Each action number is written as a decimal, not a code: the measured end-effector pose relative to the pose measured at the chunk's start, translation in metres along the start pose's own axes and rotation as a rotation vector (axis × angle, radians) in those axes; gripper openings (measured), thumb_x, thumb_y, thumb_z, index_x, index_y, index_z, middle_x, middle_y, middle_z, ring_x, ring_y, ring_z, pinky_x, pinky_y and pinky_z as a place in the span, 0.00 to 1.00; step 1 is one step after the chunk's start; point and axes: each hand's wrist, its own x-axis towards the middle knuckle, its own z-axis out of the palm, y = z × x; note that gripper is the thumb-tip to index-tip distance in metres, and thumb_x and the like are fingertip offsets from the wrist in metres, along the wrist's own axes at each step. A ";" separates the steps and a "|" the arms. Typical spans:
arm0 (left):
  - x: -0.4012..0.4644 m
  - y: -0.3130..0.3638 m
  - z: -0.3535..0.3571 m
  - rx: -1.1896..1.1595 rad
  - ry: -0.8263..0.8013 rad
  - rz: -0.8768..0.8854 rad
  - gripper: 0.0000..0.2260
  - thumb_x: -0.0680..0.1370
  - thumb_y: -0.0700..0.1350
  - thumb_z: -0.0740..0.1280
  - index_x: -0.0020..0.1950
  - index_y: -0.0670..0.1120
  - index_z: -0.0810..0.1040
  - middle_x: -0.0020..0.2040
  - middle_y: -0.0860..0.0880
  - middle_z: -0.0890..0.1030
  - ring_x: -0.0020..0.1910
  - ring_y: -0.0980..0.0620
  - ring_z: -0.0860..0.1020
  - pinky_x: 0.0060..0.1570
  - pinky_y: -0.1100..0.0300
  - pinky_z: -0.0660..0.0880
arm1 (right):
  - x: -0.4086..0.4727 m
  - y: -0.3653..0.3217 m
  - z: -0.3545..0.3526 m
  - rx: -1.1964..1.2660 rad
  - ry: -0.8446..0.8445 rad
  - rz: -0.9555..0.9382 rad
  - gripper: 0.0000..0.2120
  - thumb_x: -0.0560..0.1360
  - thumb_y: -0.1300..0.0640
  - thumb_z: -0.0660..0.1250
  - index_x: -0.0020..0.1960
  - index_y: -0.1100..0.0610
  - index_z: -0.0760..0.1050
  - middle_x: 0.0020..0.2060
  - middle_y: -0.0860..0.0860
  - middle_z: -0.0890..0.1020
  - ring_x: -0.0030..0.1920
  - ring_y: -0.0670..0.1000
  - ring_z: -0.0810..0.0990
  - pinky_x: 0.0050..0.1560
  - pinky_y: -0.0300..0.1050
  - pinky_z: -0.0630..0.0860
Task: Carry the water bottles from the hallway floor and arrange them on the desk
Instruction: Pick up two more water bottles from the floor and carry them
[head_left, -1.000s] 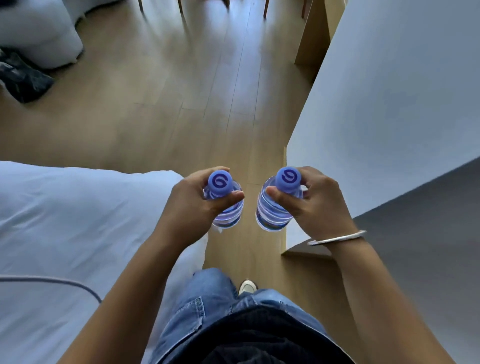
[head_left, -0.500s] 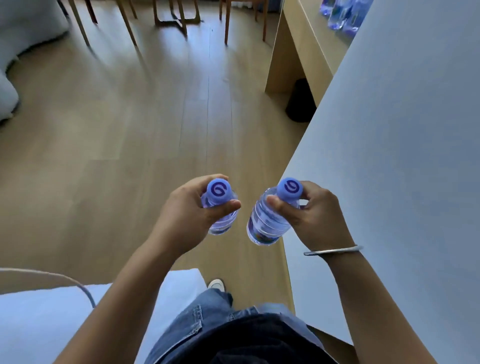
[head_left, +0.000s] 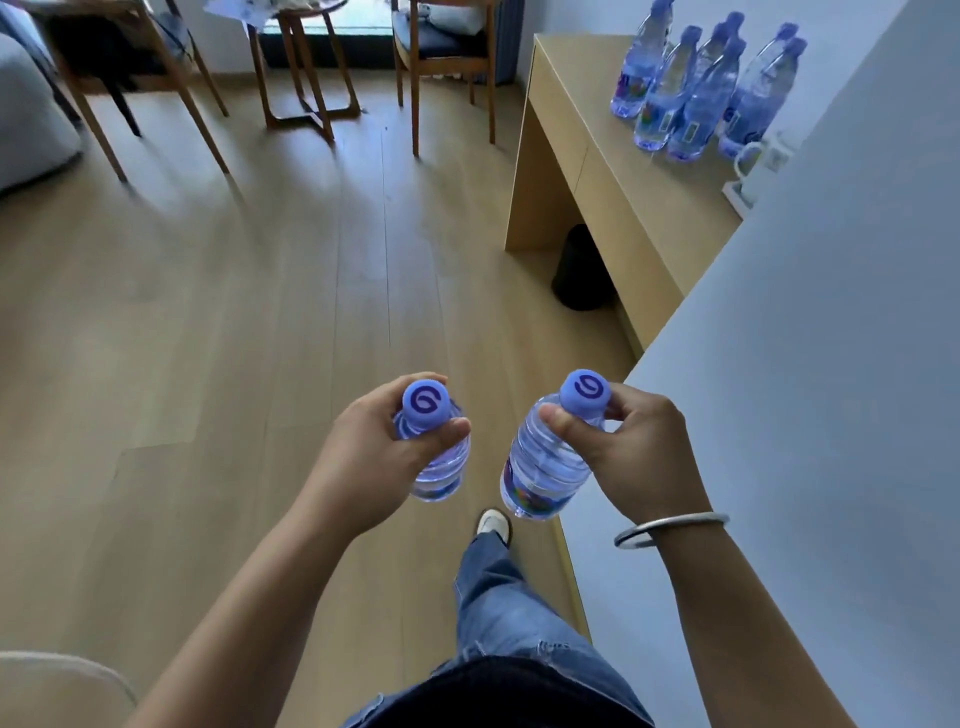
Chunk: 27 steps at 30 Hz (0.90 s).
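My left hand (head_left: 374, 447) grips a clear water bottle with a blue cap (head_left: 439, 467) by its neck, held over the wooden floor. My right hand (head_left: 639, 447) pinches a second blue-capped bottle (head_left: 540, 473) just below the cap, tilted slightly left. The two bottles hang side by side, a little apart. Ahead on the right stands a light wooden desk (head_left: 613, 171). Several matching water bottles (head_left: 696, 88) stand clustered on its far end.
A pale wall (head_left: 810, 364) runs along my right side, close to my right arm. A black bin (head_left: 579, 275) sits under the desk. Wooden chairs (head_left: 441, 57) and a small table (head_left: 306, 62) stand at the far end. A white kettle (head_left: 753, 161) sits on the desk by the wall.
I have walked forward past the bed. The desk with its bottles has come into full view on the right. Both hands still hold their bottles the same way.
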 end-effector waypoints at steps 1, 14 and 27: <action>0.024 0.004 0.003 0.006 -0.007 -0.002 0.13 0.70 0.45 0.74 0.52 0.53 0.78 0.46 0.57 0.81 0.46 0.59 0.79 0.49 0.66 0.73 | 0.023 0.002 0.002 0.008 0.001 0.002 0.13 0.67 0.48 0.73 0.42 0.59 0.81 0.33 0.56 0.82 0.38 0.56 0.79 0.41 0.47 0.76; 0.290 0.072 0.020 -0.050 -0.034 0.049 0.13 0.70 0.45 0.73 0.53 0.53 0.78 0.47 0.59 0.80 0.44 0.68 0.77 0.42 0.78 0.70 | 0.293 -0.006 -0.017 0.033 0.182 0.035 0.11 0.66 0.52 0.75 0.32 0.41 0.74 0.30 0.44 0.80 0.36 0.44 0.77 0.37 0.35 0.72; 0.561 0.092 -0.002 0.018 -0.300 0.134 0.11 0.69 0.45 0.74 0.46 0.57 0.78 0.37 0.65 0.81 0.38 0.72 0.76 0.37 0.80 0.68 | 0.514 -0.002 0.027 0.043 0.386 0.281 0.08 0.66 0.50 0.74 0.39 0.55 0.82 0.33 0.54 0.83 0.39 0.57 0.80 0.43 0.49 0.77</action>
